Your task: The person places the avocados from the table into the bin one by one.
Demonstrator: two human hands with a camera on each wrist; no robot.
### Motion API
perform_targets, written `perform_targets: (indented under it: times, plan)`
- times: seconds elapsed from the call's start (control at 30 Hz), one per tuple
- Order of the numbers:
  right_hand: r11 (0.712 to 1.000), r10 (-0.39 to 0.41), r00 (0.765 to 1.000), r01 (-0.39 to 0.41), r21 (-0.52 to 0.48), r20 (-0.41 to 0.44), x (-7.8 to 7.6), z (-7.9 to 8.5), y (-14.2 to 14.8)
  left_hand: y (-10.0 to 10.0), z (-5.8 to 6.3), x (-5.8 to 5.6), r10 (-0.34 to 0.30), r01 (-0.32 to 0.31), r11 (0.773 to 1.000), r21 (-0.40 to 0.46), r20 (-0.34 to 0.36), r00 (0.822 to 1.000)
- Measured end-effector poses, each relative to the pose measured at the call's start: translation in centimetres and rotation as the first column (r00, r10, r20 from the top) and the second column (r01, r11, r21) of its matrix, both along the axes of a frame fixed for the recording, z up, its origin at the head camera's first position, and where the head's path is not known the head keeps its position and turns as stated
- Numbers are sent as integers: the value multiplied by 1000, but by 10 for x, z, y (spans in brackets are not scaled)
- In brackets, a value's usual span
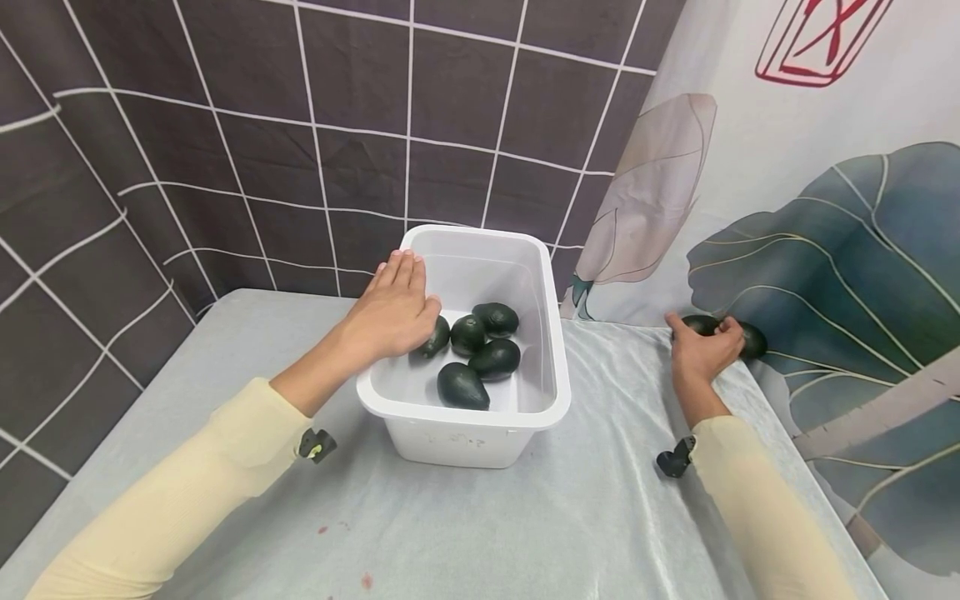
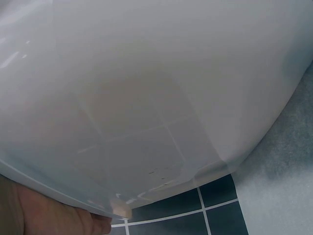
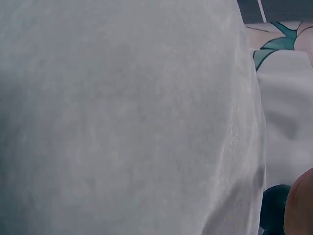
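A white plastic tub (image 1: 465,437) stands on the table with several dark green avocados (image 1: 495,358) inside. My left hand (image 1: 393,312) lies over its left rim, fingers extended, partly covering one avocado. In the left wrist view the hand (image 2: 58,215) shows along the rim of the tub (image 2: 146,98). At the table's right edge, my right hand (image 1: 701,354) grips an avocado (image 1: 699,323) between thumb and fingers. A second avocado (image 1: 752,340) sits just right of those fingers. The right wrist view catches part of a dark avocado (image 3: 275,208) beside the hand (image 3: 299,205).
A pale grey-blue cloth (image 1: 600,500) covers the table, with folds toward the right. Dark tile-patterned sheeting (image 1: 360,167) hangs behind and to the left. A white curtain with large leaf prints (image 1: 840,250) borders the right edge.
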State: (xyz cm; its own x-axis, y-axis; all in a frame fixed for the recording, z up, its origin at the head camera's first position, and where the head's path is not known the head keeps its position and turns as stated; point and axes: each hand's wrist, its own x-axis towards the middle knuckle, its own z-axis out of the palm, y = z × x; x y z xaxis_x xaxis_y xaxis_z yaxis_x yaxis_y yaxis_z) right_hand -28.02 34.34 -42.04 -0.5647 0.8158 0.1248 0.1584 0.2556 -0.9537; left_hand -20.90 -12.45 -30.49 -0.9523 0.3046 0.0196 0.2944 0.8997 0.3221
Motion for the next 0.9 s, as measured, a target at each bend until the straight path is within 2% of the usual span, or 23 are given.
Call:
perform_targets:
  times: [0.23, 0.63, 0.9]
  plan:
    - [998, -15, 999, 17, -67, 36, -3, -4, 1, 0, 0, 0, 0, 0, 1000, 6, 4, 1000]
    - [993, -57, 997, 62, -99, 49, -10, -3, -1, -1, 0, 0, 6, -6, 1000, 1, 2, 1000]
    - [979, -101, 991, 115, -170, 85, -13, -4, 1, 0, 1, 0, 3, -3, 1000, 8, 5, 1000]
